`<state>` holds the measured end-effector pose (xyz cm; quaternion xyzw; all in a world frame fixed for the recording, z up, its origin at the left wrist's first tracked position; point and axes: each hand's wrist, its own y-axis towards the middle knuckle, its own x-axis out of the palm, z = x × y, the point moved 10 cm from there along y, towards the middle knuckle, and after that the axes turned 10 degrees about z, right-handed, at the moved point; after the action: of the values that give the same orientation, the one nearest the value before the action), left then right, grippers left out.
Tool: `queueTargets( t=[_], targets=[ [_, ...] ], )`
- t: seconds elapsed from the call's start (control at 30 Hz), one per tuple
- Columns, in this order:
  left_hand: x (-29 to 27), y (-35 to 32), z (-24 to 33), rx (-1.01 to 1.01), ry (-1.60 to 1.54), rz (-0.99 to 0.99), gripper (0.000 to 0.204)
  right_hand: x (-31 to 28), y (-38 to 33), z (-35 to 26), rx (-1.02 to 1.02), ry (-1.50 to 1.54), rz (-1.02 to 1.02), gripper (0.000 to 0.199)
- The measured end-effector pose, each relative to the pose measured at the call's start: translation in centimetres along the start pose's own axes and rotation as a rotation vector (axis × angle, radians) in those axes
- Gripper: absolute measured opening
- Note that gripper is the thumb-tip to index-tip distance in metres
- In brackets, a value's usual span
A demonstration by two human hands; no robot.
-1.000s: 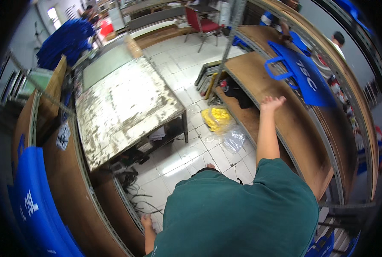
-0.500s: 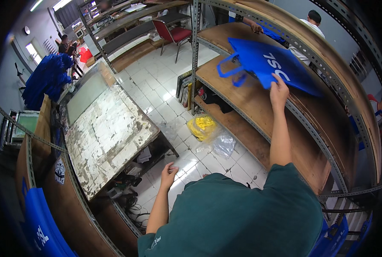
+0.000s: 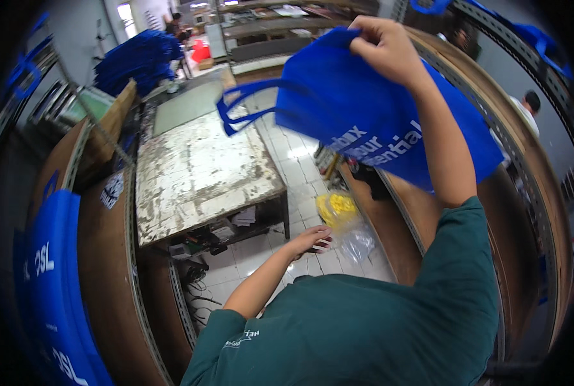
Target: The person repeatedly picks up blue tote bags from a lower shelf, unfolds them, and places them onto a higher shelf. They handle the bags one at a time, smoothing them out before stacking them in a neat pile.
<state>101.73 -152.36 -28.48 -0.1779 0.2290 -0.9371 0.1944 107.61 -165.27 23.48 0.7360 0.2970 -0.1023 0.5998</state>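
Observation:
My right hand [image 3: 388, 53] pinches the top edge of a blue tote bag [image 3: 354, 96] with white lettering. The bag hangs spread out in the air in front of the right-hand shelves, and its loop handles [image 3: 251, 106] dangle toward the left. Lower down, my left hand [image 3: 311, 240] hovers over the floor beside the worktable, fingers loosely bent and apart, holding nothing. Part of the bag's right side is behind my right forearm.
A paint-worn white worktable [image 3: 203, 177] stands at left. Wooden shelves [image 3: 380, 235] flank me at right; more blue bags [image 3: 55, 276] lie on the left shelf. On the tiles sits a yellow bundle [image 3: 336, 210] in clear plastic. A person [image 3: 525, 110] is beyond the right shelves.
My right hand has lifted the blue tote bag off the right shelf, up and to the left. The left hand has moved right. The whole view has turned toward the right.

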Motion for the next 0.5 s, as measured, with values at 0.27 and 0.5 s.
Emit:
queueTargets(
  t=[0.27, 0.5],
  targets=[
    [2.1, -0.6, 5.2, -0.016, -0.779, -0.548, 0.111, -3.8, 10.7, 5.9, 0.378, 1.053, 0.159, 0.014],
    [-6.9, -6.9, 18.7, 0.497, -1.237, -0.836, 0.103, -4.8, 10.0, 17.3, 0.468, 1.680, 0.343, 0.024]
  ],
)
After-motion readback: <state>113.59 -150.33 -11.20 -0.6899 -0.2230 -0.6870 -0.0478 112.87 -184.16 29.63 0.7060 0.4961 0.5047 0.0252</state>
